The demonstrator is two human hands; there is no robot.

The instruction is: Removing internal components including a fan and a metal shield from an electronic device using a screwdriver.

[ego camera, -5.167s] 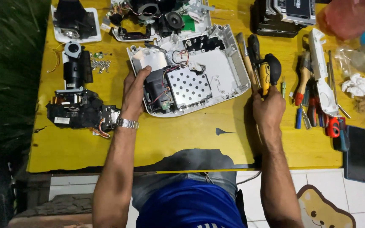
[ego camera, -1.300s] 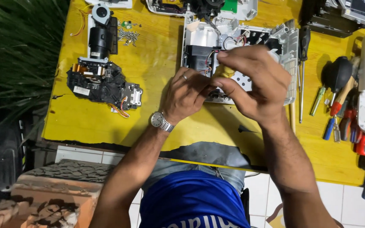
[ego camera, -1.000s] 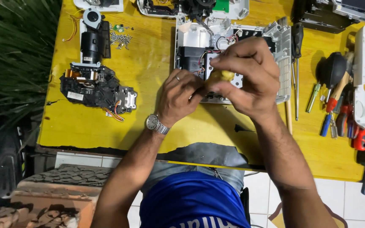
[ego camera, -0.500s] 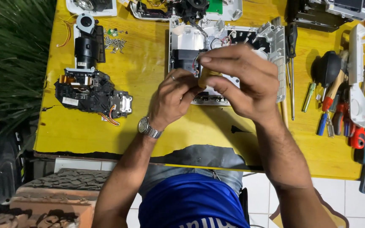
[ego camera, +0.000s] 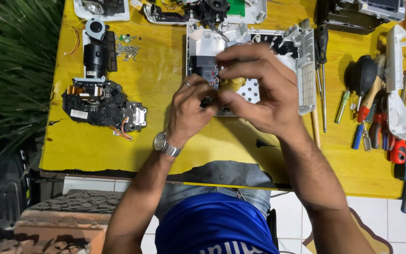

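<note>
Head view looks straight down on a yellow table where both hands meet over an opened white casing. Left hand, with a ring on one finger and a metal watch at the wrist, is curled, its fingertips pinched at a small dark part just in front of the black block inside the casing. Right hand arches over the casing's middle, fingers bent and thumb drawn in, closing on something yellowish that shows between the fingers; what it is cannot be told. The two hands touch at the fingertips. Under the right hand a perforated metal plate peeks out. Well to the left lies a black lens assembly with orange ribbon cables, and beyond it a little heap of screws. Just right of the casing lies a long black screwdriver, and farther right a cluster of tools with red, blue and green handles, beside a black rubber blower. More dismantled parts sit along the far edge. Green plant leaves fill the left side.
</note>
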